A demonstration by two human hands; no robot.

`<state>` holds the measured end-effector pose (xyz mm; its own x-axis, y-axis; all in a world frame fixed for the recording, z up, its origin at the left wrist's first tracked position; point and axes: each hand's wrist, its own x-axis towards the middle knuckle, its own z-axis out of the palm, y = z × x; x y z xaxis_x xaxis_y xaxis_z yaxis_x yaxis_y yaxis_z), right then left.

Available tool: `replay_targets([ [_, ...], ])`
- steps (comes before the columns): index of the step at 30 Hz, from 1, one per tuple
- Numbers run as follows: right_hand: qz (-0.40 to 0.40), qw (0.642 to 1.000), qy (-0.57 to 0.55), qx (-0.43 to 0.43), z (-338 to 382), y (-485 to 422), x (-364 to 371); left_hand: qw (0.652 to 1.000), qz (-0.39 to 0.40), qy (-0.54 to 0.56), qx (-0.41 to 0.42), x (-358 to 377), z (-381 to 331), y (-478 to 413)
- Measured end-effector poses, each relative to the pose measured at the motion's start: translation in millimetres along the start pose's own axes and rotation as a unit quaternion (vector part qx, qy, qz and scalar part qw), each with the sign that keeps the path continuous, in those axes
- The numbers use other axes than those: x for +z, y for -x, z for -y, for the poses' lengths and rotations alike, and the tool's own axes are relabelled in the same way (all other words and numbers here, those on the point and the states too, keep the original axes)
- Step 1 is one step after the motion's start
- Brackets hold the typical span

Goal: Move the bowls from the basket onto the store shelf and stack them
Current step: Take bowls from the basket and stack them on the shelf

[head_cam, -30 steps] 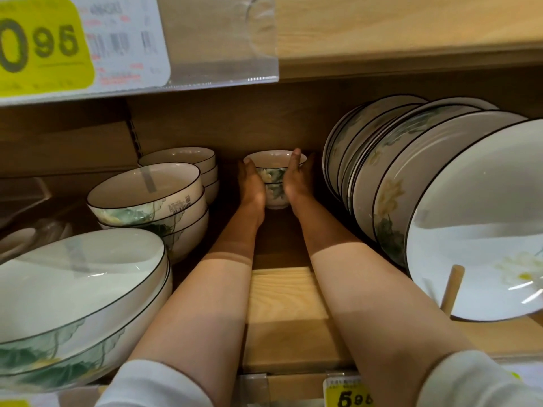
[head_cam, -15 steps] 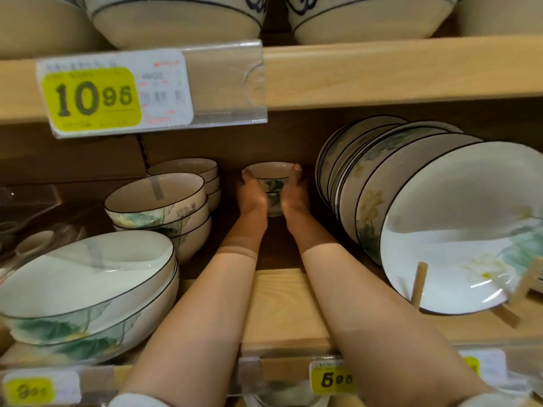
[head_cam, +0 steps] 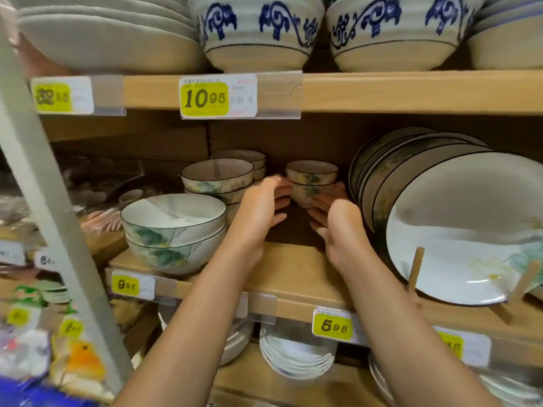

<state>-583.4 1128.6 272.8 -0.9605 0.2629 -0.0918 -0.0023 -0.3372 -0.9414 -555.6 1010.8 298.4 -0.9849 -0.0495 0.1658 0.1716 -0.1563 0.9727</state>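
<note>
toward the back of the middle shelf, two small floral bowls sit stacked between the left hand and right hand. both hands' fingers are loosely spread and grip nothing. two large bowls stand stacked at the front-left edge, and leaning plates crowd the right.

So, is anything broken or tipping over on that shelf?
Nothing stands out. The two small white bowls with green leaves sit nested and level at the back of the wooden shelf, between the left hand and right hand. The big white plates lean, but in a wooden rack.
</note>
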Motion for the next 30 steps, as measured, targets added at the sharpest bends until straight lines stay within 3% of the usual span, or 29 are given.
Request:
replay_targets([
  [3, 0.063, 0.997, -0.025, -0.028, -16, 41, -2, 1.000, -0.021, 0.005, 0.022, -33, 1, 45],
  [12, 0.215, 0.975, -0.050, 0.021, -72, 162, 49, 0.992, -0.096, 0.013, 0.076, -187, 7, 182],
  [19, 0.296, 0.948, 0.022, 0.115, -177, 265, 130, 0.967, -0.253, -0.025, -0.012, -326, 27, 293],
  [25, 0.335, 0.922, 0.090, 0.174, -268, 307, 180, 0.921, -0.363, -0.069, -0.125, -430, 66, 354],
  [30, 0.339, 0.898, 0.165, 0.226, -345, 305, 216, 0.885, -0.402, -0.116, -0.206, -495, 103, 372],
])
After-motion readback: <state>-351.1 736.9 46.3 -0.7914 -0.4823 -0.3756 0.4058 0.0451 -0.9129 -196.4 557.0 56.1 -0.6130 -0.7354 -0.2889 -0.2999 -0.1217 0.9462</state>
